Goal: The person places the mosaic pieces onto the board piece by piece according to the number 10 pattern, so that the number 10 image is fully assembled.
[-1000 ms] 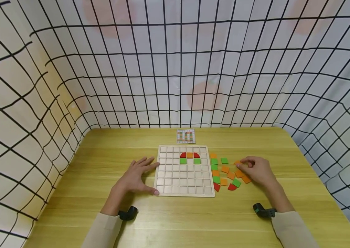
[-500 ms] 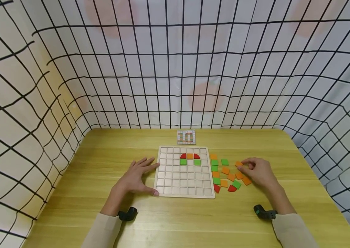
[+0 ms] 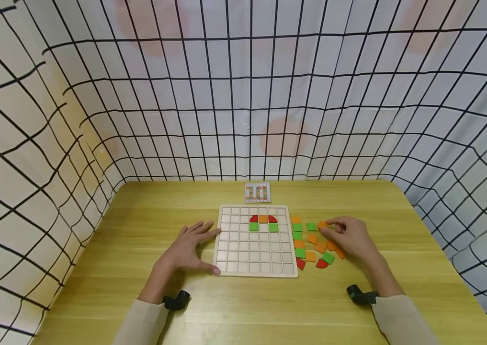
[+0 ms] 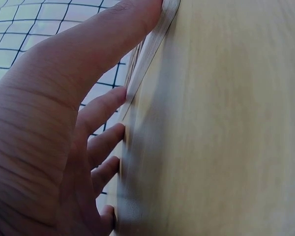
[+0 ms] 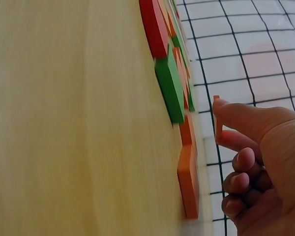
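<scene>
A pale gridded board (image 3: 239, 261) lies on the table; red quarter-round, orange and green tiles fill a few of its upper cells. My left hand (image 3: 189, 247) has its fingers spread, with thumb and a fingertip touching the board's left edge; the left wrist view shows the thumb on that edge (image 4: 150, 54). Over the right end of the loose tiles, my right hand (image 3: 351, 237) pinches an orange square tile (image 5: 218, 120) between thumb and index finger. In the right wrist view this tile is raised off the table, and the other fingers are curled in.
Loose green tiles (image 3: 311, 226), orange tiles (image 3: 312, 238) and red quarter-rounds (image 3: 322, 263) lie right of the board, some against its edge. Behind the board is a small printed pattern card (image 3: 258, 192). A black-gridded white curtain (image 3: 234, 120) surrounds the wooden table (image 3: 243, 311).
My right hand has picked up the orange tile from the right of the pile and moved it left, toward a green tile. The left hand stays at the board's edge.
</scene>
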Demonstrator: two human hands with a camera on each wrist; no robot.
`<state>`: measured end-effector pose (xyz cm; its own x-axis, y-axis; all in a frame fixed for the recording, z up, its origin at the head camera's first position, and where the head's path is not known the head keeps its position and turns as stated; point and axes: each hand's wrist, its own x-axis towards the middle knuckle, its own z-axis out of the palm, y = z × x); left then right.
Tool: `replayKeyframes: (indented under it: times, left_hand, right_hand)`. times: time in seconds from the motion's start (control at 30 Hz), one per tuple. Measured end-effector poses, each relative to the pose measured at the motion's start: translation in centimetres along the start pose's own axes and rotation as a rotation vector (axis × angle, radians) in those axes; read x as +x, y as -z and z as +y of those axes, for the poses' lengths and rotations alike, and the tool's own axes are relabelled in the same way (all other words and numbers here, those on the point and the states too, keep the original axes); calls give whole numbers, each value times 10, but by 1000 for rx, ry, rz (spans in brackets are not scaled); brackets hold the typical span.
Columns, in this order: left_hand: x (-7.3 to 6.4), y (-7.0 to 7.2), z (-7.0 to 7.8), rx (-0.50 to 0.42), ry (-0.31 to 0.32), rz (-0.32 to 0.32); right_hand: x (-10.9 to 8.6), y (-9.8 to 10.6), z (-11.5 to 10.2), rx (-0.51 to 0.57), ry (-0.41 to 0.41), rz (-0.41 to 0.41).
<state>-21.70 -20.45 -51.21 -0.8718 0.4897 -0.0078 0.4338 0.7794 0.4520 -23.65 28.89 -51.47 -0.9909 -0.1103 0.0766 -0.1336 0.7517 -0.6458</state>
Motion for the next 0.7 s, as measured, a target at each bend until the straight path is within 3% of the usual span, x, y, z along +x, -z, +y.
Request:
replayKeyframes:
  times: [0.2, 0.7]
  left_hand:
    - [0, 1, 1, -3, -3, 2]
    - [0, 0, -1, 6, 12, -17]
  right_hand:
    - [2, -10, -14, 42, 7, -24]
    - [12, -47, -57, 78, 141, -65]
